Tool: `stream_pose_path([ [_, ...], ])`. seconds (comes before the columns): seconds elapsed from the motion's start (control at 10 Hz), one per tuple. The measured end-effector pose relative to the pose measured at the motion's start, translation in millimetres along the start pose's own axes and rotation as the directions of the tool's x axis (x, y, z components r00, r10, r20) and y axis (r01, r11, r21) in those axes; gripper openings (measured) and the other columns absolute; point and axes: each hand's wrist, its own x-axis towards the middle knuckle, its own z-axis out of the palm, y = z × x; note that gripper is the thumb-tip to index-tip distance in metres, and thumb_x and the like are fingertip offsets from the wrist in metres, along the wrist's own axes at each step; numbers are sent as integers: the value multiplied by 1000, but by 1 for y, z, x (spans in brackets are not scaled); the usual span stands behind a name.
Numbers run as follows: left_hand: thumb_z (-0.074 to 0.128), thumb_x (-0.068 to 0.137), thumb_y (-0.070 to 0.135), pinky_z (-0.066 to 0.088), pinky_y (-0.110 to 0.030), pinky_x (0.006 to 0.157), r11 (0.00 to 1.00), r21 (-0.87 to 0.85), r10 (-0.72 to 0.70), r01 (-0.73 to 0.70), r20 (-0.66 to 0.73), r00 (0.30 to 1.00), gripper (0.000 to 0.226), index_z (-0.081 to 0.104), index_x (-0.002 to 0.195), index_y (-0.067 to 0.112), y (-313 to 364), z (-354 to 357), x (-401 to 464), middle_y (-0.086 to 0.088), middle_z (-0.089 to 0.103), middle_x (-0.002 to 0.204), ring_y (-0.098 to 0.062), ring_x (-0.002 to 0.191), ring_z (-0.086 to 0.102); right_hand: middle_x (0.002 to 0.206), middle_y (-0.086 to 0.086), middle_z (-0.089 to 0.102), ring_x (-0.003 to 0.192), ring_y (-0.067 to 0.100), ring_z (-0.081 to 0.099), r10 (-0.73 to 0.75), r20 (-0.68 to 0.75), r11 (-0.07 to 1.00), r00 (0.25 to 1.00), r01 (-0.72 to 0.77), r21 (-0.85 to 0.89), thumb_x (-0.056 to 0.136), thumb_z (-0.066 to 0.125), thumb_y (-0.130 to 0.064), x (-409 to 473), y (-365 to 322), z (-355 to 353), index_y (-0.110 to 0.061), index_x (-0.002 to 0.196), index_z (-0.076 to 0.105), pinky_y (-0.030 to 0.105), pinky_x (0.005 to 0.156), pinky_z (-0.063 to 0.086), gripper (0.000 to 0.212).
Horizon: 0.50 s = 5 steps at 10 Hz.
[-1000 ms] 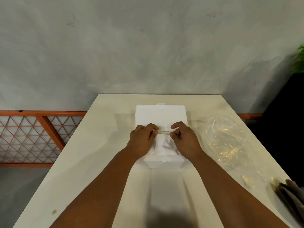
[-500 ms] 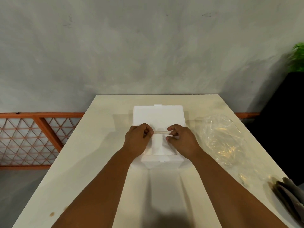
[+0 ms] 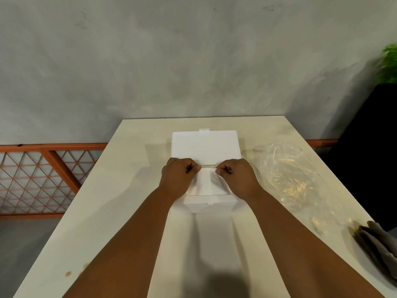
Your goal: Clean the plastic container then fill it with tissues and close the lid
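At table centre, the left hand (image 3: 179, 179) and right hand (image 3: 236, 178) pinched the tissues (image 3: 207, 184) inside the plastic container (image 3: 209, 202), filling it; its lid (image 3: 205, 145), open toward twelve o'clock, wanted closing next

Left hand (image 3: 179, 179) and right hand (image 3: 237, 179) covering tissues' (image 3: 207, 184) side edges; curled fingertips hiding grip. Grey cloth (image 3: 380, 248) and plant (image 3: 390, 63) running off right edge.

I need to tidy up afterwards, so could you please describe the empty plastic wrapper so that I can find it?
Start at the cream table and find the white container at its middle. The wrapper lies just right of it: crumpled, clear and glossy, unlike the dark grey cloth at the table's right edge.
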Motion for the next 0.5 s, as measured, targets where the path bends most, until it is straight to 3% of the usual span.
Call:
stream_pose_path([
  [0.2, 55, 91, 40, 49, -36, 80, 996, -76, -47, 47, 2, 999, 15, 61, 79, 33, 1, -1, 0, 15, 63, 74, -16, 91, 57, 95, -6, 72, 85, 9, 63, 64, -1, 994, 998, -64, 85, 92, 57, -6, 0, -1, -1, -12, 96, 73, 14, 75, 44, 17],
  [0.3, 53, 95, 29, 50, -34, 80, 974, -218, -57, 56, 0, 998, 17, 68, 92, 22, 1, -6, 2, 6, 69, 86, -19, 88, 63, 103, -4, 64, 92, 11, 58, 127, 36, 986, 991, -130, 109, 97, 47, -3, 0, -6, -11, -9, 108, 69, 16, 80, 40, 26],
  [0.4, 47, 99, 22, 41, -24, 82, 985, -168, -44, 39, -29, 999, 23, 67, 103, 14, 6, -25, 1, 0, 67, 103, -18, 98, 60, 118, 3, 59, 107, 17, 58, 116, 50, 992, 992, -118, 35, 99, 44, -6, -1, -10, -34, -9, 116, 66, 17, 85, 38, 28],
  [0.5, 46, 99, 23, 43, -29, 86, 995, -101, -17, 5, -120, 993, 24, 68, 103, 15, 16, -55, 8, -5, 66, 105, -22, 100, 59, 126, 8, 55, 111, 23, 58, 97, -6, 993, 995, -97, -62, 98, 48, -14, 9, -25, -69, -15, 121, 63, 23, 92, 41, 27],
])
